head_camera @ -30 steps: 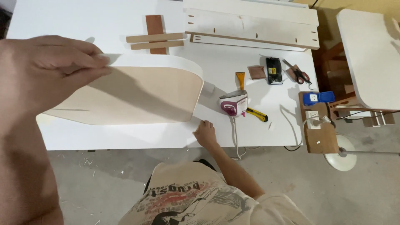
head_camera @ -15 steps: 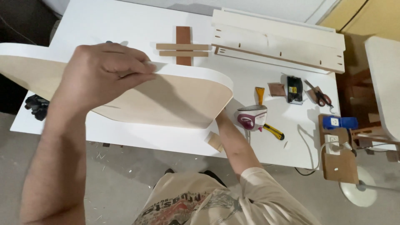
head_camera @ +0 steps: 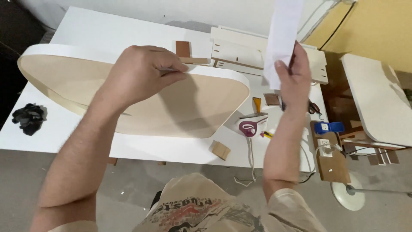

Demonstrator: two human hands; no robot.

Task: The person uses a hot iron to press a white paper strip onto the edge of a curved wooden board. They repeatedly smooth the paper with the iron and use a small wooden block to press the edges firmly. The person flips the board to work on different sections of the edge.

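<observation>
rounded board (head_camera: 189, 107) – left hand (head_camera: 143, 73) on edge, right hand (head_camera: 294, 75) gripping white strip (head_camera: 281, 38)

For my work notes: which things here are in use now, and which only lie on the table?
In use: left hand gripping rounded wooden panel; right hand holding up white strip.

Lying about: small iron, scissors, black cloth, wood block.

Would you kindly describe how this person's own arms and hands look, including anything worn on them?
Both arms are bare along the forearms. The left hand and right hand wear no gloves, and no rings, watch or bracelet show. Short beige sleeves end near the elbow; they belong to a beige T-shirt with a dark and red printed graphic on the chest. The left sleeve barely shows at the frame's lower edge.
</observation>
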